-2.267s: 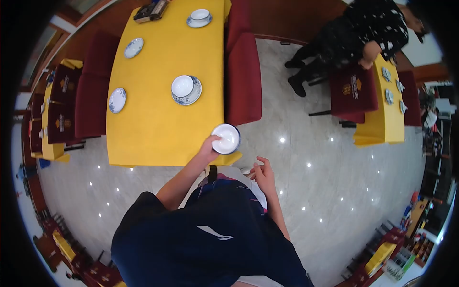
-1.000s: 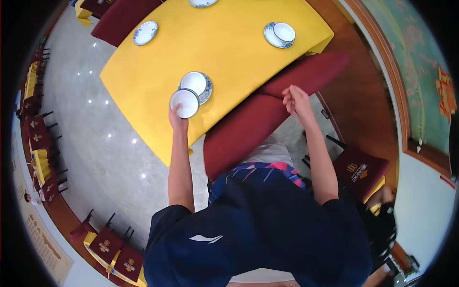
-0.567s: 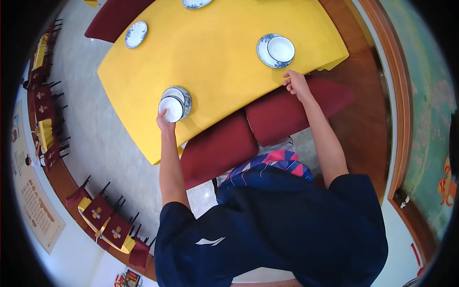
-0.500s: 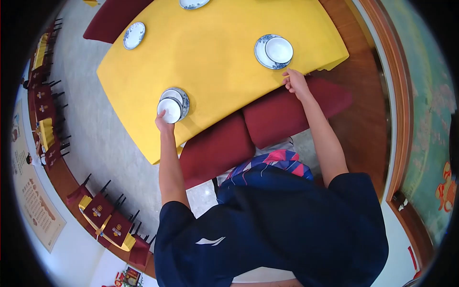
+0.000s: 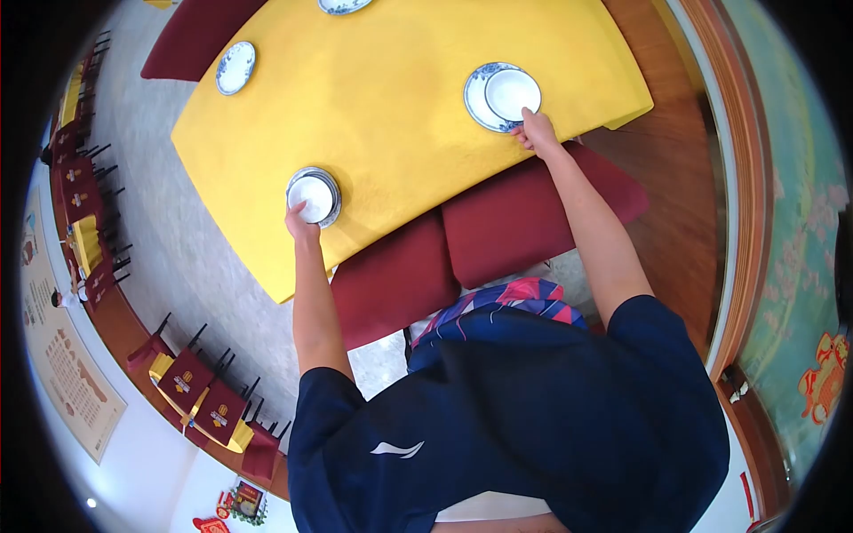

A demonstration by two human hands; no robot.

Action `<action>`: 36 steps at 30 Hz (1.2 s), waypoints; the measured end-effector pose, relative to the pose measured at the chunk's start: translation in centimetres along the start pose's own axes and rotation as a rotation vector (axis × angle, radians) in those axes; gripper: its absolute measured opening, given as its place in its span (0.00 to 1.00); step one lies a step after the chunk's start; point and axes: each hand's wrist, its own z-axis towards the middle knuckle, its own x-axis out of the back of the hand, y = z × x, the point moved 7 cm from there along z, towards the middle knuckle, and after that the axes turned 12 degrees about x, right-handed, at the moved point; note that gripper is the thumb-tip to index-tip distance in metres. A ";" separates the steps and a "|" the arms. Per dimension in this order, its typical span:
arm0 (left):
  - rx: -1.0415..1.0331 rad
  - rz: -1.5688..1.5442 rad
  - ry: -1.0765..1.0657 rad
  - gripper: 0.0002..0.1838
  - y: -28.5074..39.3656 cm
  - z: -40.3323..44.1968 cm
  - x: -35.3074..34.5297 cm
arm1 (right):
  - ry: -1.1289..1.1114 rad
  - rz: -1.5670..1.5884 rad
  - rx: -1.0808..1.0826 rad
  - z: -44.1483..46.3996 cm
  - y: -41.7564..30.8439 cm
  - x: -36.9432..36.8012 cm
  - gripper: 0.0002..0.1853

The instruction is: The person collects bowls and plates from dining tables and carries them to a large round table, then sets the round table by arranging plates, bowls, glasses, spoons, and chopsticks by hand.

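A white bowl is in my left hand, thumb inside the rim. It sits over another bowl on a blue-patterned plate near the left front edge of the yellow table. Toward the table's right side, my right hand grips the near rim of a second white bowl, thumb at the rim and fingers curled below. That bowl rests partly on a blue-and-white plate.
Two more patterned plates lie at the far side, one at the left and one at the top edge. Dark red chairs stand against the near edge. A wooden-framed wall rises at the right. Another person is far left.
My left hand has brought its bowl from the table's edge onto the bowl on the left plate. My right hand has reached forward and taken hold of the right bowl's rim.
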 end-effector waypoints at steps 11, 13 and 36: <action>-0.169 0.158 -0.133 0.33 1.3 -0.8 -1.5 | -0.021 -0.105 0.144 -7.3 -2.0 -6.7 0.19; -0.152 0.145 -0.097 0.31 2.0 -1.1 -1.8 | -0.066 -0.092 0.179 -9.6 -2.0 -9.5 0.20; -0.068 0.211 -0.365 0.27 2.2 -0.2 -2.7 | -0.456 -0.432 0.297 -18.4 -1.1 -35.0 0.21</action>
